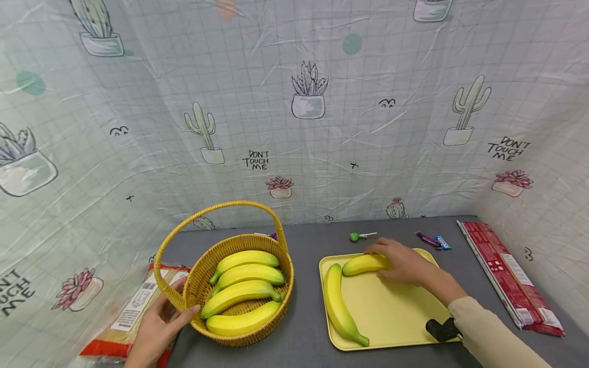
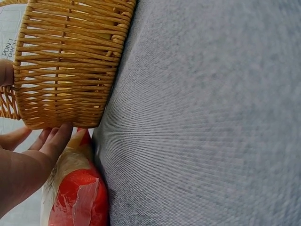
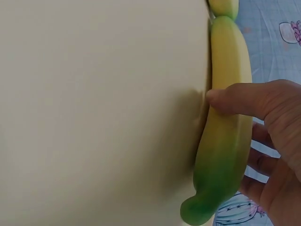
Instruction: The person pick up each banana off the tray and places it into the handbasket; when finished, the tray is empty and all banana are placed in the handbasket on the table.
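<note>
My left hand (image 1: 158, 324) holds the near left side of a yellow wicker basket (image 1: 292, 286), thumb over the rim and fingers (image 2: 59, 141) along the outer wall. Several yellow bananas with greenish ends (image 1: 241, 290) lie side by side in this basket. Over on the right, my right hand (image 1: 402, 263) grips a banana (image 3: 228, 141) at the far edge of a pale yellow tray (image 1: 391, 319), its thumb across the near side and the fingers behind. A second banana (image 1: 339, 306) lies along the tray's left edge, its upper end close to the gripped one.
Left of the basket, partly under my left hand, lies a red and clear packet (image 1: 133, 312). A green lollipop (image 1: 355, 237) and small wrapped candies (image 1: 430, 240) lie behind the tray. A long red packet (image 1: 506, 271) lies at right. Patterned sheeting encloses the grey table.
</note>
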A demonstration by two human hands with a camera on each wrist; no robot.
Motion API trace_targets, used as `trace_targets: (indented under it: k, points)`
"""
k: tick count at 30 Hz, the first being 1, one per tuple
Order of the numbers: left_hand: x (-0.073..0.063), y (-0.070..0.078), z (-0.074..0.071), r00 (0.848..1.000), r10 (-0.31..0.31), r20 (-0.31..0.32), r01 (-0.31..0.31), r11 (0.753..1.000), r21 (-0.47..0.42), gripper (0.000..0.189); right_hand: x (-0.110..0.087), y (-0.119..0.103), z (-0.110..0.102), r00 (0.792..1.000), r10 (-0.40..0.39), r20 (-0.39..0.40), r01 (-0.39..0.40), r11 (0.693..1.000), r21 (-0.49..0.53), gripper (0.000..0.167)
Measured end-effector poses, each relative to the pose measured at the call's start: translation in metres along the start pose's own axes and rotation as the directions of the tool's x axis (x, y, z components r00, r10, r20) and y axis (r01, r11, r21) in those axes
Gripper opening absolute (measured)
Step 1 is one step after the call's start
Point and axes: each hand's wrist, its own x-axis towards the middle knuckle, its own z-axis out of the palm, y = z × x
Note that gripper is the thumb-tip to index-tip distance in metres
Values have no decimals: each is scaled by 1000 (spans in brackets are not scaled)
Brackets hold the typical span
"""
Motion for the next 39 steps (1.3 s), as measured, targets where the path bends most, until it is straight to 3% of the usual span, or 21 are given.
trace_targets:
  k: [11,24,39]
  points:
    - [0,0,0,1000,-1,0,1,1000,-22,87,-5,3,-1,998,57,6,-57,998,-19,47]
    - [0,0,0,1000,0,-2,0,1000,-10,88,-8,1,-14,1000,18,-11,-18,1000,11,47]
    - [0,-1,0,1000,8,-9,-8,1000,-4,85,13,-39,-37,998,-55,-19,55,998,26,47]
